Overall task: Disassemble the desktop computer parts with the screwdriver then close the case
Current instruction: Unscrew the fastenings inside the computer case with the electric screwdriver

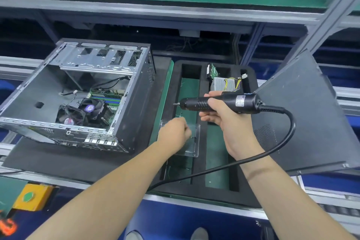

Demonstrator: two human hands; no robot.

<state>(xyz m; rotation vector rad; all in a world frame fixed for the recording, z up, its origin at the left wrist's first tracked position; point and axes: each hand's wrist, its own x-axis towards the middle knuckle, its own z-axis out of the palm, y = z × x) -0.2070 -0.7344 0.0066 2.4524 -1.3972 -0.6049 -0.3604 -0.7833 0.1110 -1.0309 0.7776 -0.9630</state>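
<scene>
- Nearest me, my left hand (174, 131) hovers with its grip clenched over a clear plastic tray (191, 143) in the black foam organiser (200, 163); whether it pinches anything, I cannot tell.
- My right hand (218, 115) has its grip wrapped around the electric screwdriver (216, 102), bit pointing left, cord (272, 142) looping toward me.
- On the tabletop's left side, the open computer case (78, 91) lies on a black mat (58, 160), fans (81, 113) and motherboard (109, 97) visible inside.
- At the organiser's far end sit a power supply (222, 84) and a drive (212, 71).
- Against the right edge leans the dark side panel (303, 115).
</scene>
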